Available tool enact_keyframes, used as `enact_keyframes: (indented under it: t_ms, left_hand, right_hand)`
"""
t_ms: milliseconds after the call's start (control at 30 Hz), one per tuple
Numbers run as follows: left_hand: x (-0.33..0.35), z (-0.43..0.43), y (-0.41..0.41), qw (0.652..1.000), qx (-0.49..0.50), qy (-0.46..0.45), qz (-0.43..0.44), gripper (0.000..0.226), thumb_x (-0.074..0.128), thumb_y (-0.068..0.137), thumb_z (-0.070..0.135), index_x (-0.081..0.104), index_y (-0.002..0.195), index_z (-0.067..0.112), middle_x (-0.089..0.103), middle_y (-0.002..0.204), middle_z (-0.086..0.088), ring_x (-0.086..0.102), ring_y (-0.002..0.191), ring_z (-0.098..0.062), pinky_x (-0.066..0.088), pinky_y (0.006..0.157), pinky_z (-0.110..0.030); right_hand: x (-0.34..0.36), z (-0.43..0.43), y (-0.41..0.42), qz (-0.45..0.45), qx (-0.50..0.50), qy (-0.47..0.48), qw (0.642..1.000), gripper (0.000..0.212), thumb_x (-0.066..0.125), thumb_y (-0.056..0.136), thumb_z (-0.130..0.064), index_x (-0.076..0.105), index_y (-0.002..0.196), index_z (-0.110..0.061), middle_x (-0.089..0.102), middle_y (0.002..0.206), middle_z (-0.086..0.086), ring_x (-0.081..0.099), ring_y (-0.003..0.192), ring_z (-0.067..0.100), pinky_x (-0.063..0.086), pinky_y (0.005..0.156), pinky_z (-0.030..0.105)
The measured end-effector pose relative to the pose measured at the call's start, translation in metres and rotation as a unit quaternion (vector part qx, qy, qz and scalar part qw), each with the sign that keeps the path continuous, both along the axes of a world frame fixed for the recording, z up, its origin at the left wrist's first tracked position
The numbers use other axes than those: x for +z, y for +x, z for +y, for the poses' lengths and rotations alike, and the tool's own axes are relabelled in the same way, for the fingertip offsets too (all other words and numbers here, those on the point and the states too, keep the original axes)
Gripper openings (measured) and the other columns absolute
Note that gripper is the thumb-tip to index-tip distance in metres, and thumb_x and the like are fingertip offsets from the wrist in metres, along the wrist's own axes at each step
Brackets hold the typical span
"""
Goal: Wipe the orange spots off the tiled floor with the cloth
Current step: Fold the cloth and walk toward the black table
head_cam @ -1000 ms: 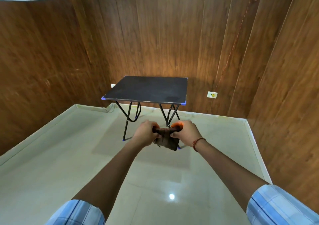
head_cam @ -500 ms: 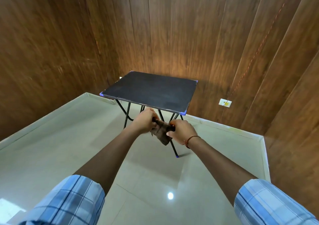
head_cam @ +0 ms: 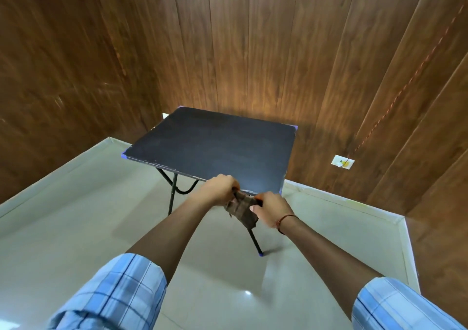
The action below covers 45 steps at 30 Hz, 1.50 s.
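A dark brown checked cloth (head_cam: 242,209) hangs bunched between my two hands, held out in front of me at about the height of the table's near edge. My left hand (head_cam: 218,189) grips its upper left corner. My right hand (head_cam: 270,209) grips its right side, a red thread round the wrist. The pale tiled floor (head_cam: 83,218) stretches below. No orange spots show on the floor in view.
A small folding table (head_cam: 215,147) with a black top, blue corner caps and black metal legs stands just beyond my hands. Wood-panelled walls (head_cam: 253,41) close the room on three sides. A white wall socket (head_cam: 342,161) sits low on the right, an orange cord running up from it.
The table has come closer and the view has tipped down. Both hands keep hold of the cloth and now sit over the table's near edge.
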<state>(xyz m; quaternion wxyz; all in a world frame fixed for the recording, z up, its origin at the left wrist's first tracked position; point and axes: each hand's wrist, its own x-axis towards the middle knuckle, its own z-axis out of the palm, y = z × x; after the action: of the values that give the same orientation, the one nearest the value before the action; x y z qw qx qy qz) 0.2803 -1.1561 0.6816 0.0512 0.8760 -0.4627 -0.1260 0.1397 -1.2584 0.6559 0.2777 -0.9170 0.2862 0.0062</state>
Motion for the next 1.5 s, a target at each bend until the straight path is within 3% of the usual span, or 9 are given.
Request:
enact_keyframes:
  t_ms: [167,333,500,633,733,900,1100,1333,1500]
  left_hand:
    - [-0.029,-0.046,0.057,1.000,0.023,0.018,0.009,0.028,0.053,0.077,0.011,0.069,0.095,0.025,0.065,0.096,-0.006,0.060,0.084,-0.031,0.042,0.064,-0.031]
    - [-0.059,-0.103,0.115,0.999,0.021,0.020,0.032,0.017,0.053,0.075,0.012,0.065,0.084,0.020,0.063,0.085,-0.006,0.060,0.078,-0.031,0.042,0.061,-0.030]
    - [-0.099,-0.156,0.156,0.997,0.003,-0.070,-0.010,0.022,0.054,0.085,0.022,0.065,0.105,0.023,0.057,0.106,-0.002,0.060,0.090,-0.031,0.049,0.073,-0.037]
    - [-0.156,-0.168,0.180,0.997,-0.042,0.063,0.018,0.026,0.048,0.093,0.023,0.058,0.116,0.024,0.055,0.121,-0.004,0.059,0.105,-0.031,0.046,0.081,-0.038]
    - [-0.194,-0.162,0.187,0.978,-0.100,0.181,0.029,0.046,0.053,0.093,0.029,0.041,0.137,0.021,0.046,0.136,-0.006,0.048,0.120,-0.031,0.039,0.094,-0.043]
    - [-0.208,-0.172,0.205,0.983,-0.140,0.114,0.008,0.051,0.046,0.092,0.032,0.035,0.140,0.016,0.036,0.144,-0.009,0.040,0.125,-0.031,0.037,0.094,-0.044]
    - [-0.212,-0.188,0.235,0.956,-0.255,0.141,-0.017,0.060,0.042,0.096,0.041,0.028,0.146,0.012,0.030,0.151,-0.014,0.035,0.129,-0.034,0.033,0.096,-0.046]
    - [-0.210,-0.175,0.241,0.931,-0.352,0.085,-0.033,0.041,0.046,0.094,0.023,0.042,0.134,0.012,0.040,0.139,-0.011,0.043,0.119,-0.030,0.035,0.090,-0.041]
    - [-0.219,-0.166,0.238,0.914,-0.361,0.185,-0.008,0.086,0.053,0.092,0.047,0.007,0.152,0.006,0.003,0.161,-0.012,0.019,0.142,-0.033,0.025,0.108,-0.048]
  right_hand:
    - [-0.032,-0.048,0.063,0.007,-0.034,0.034,0.999,0.014,0.056,0.088,-0.019,0.058,0.075,-0.021,0.068,0.088,0.009,0.061,0.087,0.031,0.038,0.068,0.025]
    - [-0.065,-0.102,0.125,-0.036,-0.090,0.095,0.991,0.021,0.051,0.082,-0.003,0.069,0.078,-0.011,0.069,0.078,0.012,0.065,0.076,0.033,0.057,0.072,0.035]
    - [-0.107,-0.142,0.158,-0.167,-0.146,0.035,0.974,0.034,0.051,0.085,0.004,0.069,0.112,-0.007,0.066,0.113,0.009,0.060,0.103,0.024,0.040,0.091,0.022]
    - [-0.166,-0.156,0.173,0.020,-0.021,0.032,0.999,0.043,0.049,0.094,-0.011,0.049,0.137,-0.013,0.052,0.139,0.009,0.052,0.122,0.026,0.044,0.102,0.035]
    - [-0.193,-0.157,0.175,0.175,0.055,-0.015,0.983,0.052,0.046,0.098,-0.022,0.034,0.147,-0.014,0.029,0.157,0.007,0.031,0.142,0.025,0.035,0.110,0.039]
    - [-0.193,-0.160,0.201,0.130,-0.029,-0.014,0.991,0.040,0.043,0.095,-0.019,0.049,0.134,-0.015,0.053,0.136,0.004,0.048,0.128,0.022,0.041,0.101,0.035]
    - [-0.191,-0.133,0.224,0.099,-0.170,0.018,0.980,0.032,0.050,0.091,-0.012,0.057,0.122,-0.013,0.055,0.126,0.007,0.058,0.109,0.028,0.049,0.094,0.038]
    - [-0.194,-0.109,0.239,0.187,-0.223,-0.015,0.957,0.047,0.050,0.092,-0.017,0.043,0.139,-0.022,0.044,0.144,0.002,0.041,0.134,0.021,0.036,0.104,0.038]
    - [-0.193,-0.116,0.243,0.218,-0.226,0.005,0.949,0.054,0.052,0.096,-0.023,0.033,0.146,-0.023,0.037,0.152,0.003,0.033,0.141,0.022,0.029,0.113,0.044]
